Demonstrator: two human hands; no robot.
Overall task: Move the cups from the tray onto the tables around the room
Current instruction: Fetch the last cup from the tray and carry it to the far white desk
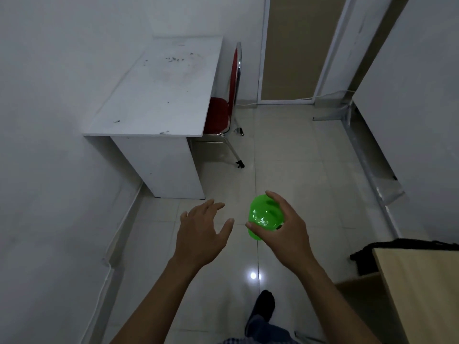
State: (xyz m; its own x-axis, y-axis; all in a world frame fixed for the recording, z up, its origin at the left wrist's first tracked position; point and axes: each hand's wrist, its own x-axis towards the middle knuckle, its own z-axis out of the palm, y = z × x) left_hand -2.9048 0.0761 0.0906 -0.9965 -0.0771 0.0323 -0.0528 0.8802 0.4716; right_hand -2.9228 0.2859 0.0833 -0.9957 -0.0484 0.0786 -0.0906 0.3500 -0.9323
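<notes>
Head view shows the right hand (283, 227) with fingers (275, 198) wrapped around a green plastic cup (262, 217), carried toward the white counter (159, 95) at eleven o'clock, apparently for setting down, while the left hand (201, 232) hovers empty, fingers spread.
</notes>
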